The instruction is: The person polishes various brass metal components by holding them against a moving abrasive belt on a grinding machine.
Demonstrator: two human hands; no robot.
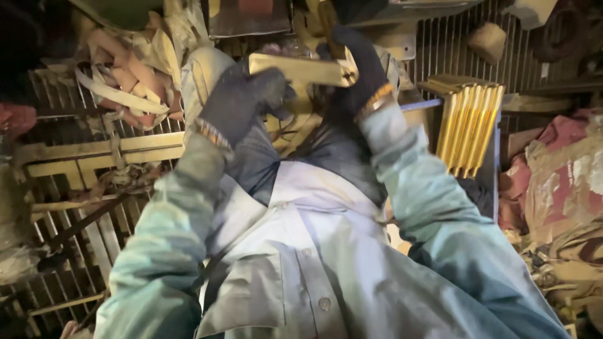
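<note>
A: We look down past a pale work shirt (314,251) at our two hands in dark gloves. Our left hand (242,100) and right hand (361,69) both grip one flat yellow metal bar (301,69), held level in the air above our lap, one hand closed on each end.

B: What might go wrong from here?

A: We judge the bar could slip, because thick gloves dull the grip and the light is dim. If it fell, it could strike our knees or knock the stack of similar yellow bars (471,129) standing on edge just to the right.

B: Any containers nearby?

A: A blue box (495,163) seems to hold that stack, though we see only its edge. Slatted wooden racks (88,157) lie to the left, with strips of cloth (125,81) heaped on them. To the far right are crumpled sacks (559,188); we cannot tell what is inside.
</note>
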